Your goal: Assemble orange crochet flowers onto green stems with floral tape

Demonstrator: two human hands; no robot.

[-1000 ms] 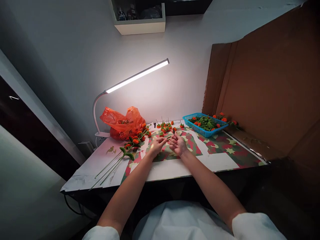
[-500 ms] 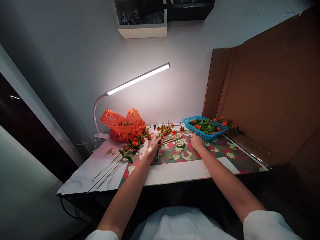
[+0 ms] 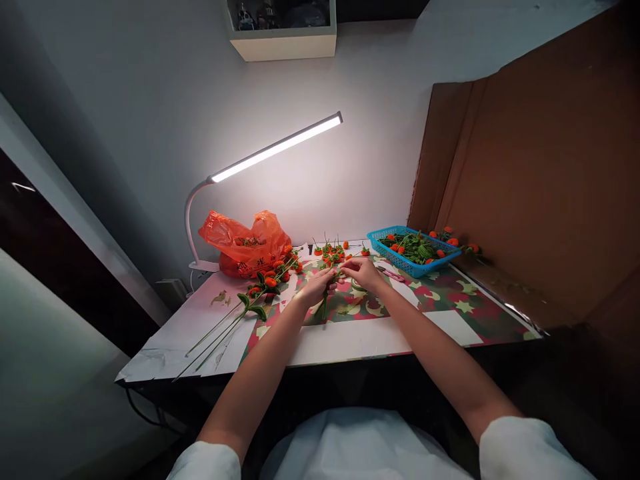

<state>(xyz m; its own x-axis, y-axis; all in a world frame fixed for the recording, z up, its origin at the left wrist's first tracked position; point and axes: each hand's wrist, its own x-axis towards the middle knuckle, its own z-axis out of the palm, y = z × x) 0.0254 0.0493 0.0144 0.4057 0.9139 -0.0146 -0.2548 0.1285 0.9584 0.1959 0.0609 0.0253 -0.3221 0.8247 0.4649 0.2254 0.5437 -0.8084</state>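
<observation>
Tabletop edge (image 3: 350, 357), left hand (image 3: 319, 287) well inside

Tabletop (image 3: 350, 341): white surface, camouflage-pattern covering (image 3: 463, 307) in red/green with pale stars, white strips across it, one along the 6 o'clock edge. Clock from tabletop center. Lamp base (image 3: 204, 266) at 10, at the edge. Orange plastic bag (image 3: 240, 261) at 11, dark print on front. Long-stemmed orange flowers (image 3: 271, 283) just beside bag, stems pointing toward 8. Brownish patch (image 3: 220, 299) on white at 9. Loose orange flower heads (image 3: 332, 255) at 12, green stems. Blue basket (image 3: 419, 269) at 1. Pink-handled tool (image 3: 393, 275) near basket, type unclear. Green tape roll (image 3: 358, 285) near center, partly hidden.
</observation>
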